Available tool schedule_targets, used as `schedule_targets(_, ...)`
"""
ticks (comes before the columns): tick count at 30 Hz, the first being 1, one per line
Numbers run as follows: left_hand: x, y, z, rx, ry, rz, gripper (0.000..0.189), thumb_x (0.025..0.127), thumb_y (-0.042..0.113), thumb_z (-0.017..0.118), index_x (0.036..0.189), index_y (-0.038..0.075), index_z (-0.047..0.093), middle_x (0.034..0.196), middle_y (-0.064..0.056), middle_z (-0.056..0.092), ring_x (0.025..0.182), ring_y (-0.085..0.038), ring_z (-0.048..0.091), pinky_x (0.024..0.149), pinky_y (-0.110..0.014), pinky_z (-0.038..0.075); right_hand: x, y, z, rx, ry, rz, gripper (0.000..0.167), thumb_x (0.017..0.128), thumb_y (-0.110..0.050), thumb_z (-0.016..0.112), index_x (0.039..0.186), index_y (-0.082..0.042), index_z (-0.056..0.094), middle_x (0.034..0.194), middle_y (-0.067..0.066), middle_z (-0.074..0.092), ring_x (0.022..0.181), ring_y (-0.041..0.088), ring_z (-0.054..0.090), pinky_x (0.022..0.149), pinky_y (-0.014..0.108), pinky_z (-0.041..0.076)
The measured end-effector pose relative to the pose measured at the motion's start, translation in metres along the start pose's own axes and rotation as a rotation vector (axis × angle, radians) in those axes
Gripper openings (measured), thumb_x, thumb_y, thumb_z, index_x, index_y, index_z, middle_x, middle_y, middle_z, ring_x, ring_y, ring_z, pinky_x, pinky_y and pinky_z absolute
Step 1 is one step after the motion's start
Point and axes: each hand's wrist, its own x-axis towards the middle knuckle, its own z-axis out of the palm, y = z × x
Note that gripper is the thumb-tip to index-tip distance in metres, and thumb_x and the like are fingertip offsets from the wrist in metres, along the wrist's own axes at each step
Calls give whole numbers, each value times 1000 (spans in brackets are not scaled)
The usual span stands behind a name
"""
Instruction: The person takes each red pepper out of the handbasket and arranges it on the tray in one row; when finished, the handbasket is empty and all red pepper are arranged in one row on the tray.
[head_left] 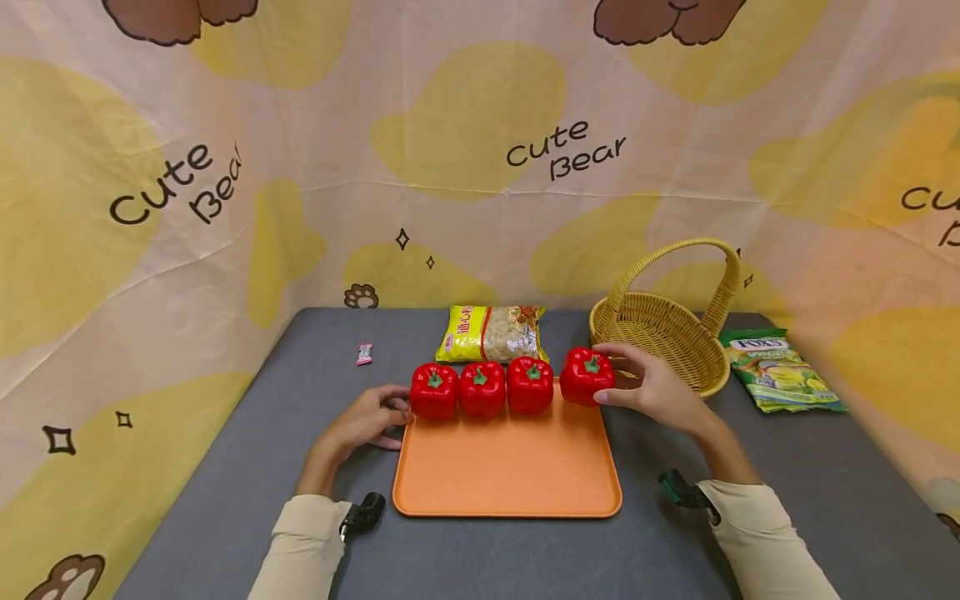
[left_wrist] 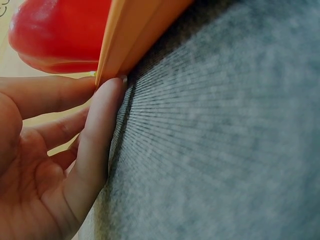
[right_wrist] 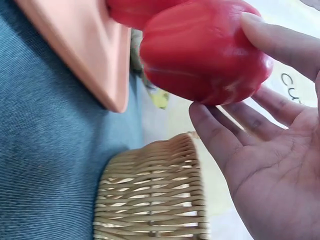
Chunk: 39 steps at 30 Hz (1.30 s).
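My right hand (head_left: 654, 387) holds a red toy bell pepper (head_left: 587, 377) with a green stem over the far right corner of an orange tray (head_left: 506, 475). In the right wrist view, thumb and fingertips grip the pepper (right_wrist: 200, 55) from its side, and it is raised above the tray's rim. Three like peppers (head_left: 482, 389) stand in a row along the tray's far edge. At the tray's left edge is my left hand (head_left: 367, 419). The left wrist view shows its thumb and a finger pinching the tray rim (left_wrist: 112, 55), beside the leftmost pepper.
Behind the tray lies a yellow food bag (head_left: 492, 333). A wicker basket (head_left: 660, 333) with a tall handle stands at the far right, next to a green FOX'S candy bag (head_left: 783, 371). A small pink-wrapped candy (head_left: 364, 354) lies at the far left. Printed cloth (head_left: 465, 125) surrounds the grey table.
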Motion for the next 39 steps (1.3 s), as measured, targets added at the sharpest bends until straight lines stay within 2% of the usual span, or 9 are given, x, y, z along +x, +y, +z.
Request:
schedule_targets(5, 0, 0, 0, -4, -3, 2, 57, 98, 11, 66, 151, -1, 50, 125, -19, 63, 108, -27, 68, 76, -39, 67, 2, 6, 3, -97, 12, -9, 67, 90, -17, 84, 149, -2, 54, 148, 21, 54, 132, 44, 59, 108, 57, 54)
schedule_targets(7, 1, -1, 0, -4, -4, 4, 57, 98, 11, 66, 151, -1, 50, 125, -19, 63, 107, -27, 69, 76, -40, 67, 2, 7, 5, -119, 14, -10, 67, 90, -18, 84, 149, -1, 55, 147, 21, 54, 130, 43, 60, 109, 61, 52)
schedule_targets(15, 2, 0, -1, -15, -6, 9, 57, 98, 11, 66, 151, -2, 50, 124, -19, 63, 106, -26, 69, 75, -40, 67, 5, 13, 10, -107, -16, 40, 71, 90, -19, 84, 152, -4, 52, 154, 20, 51, 132, 43, 60, 110, 61, 52)
schedule_targets(27, 3, 0, 0, -32, -7, 20, 55, 98, 9, 64, 150, -3, 51, 121, -18, 62, 103, -25, 68, 74, -41, 68, 7, 16, 13, -146, -11, 27, 70, 89, -19, 84, 150, -3, 55, 150, 20, 55, 132, 41, 59, 111, 61, 50)
schedule_targets(39, 3, -1, -1, -32, -7, 19, 55, 98, 10, 65, 150, -3, 51, 121, -18, 62, 103, -25, 68, 74, -41, 67, 7, 14, 12, -144, -17, 47, 72, 89, -18, 84, 153, -5, 52, 155, 20, 51, 138, 43, 55, 114, 62, 47)
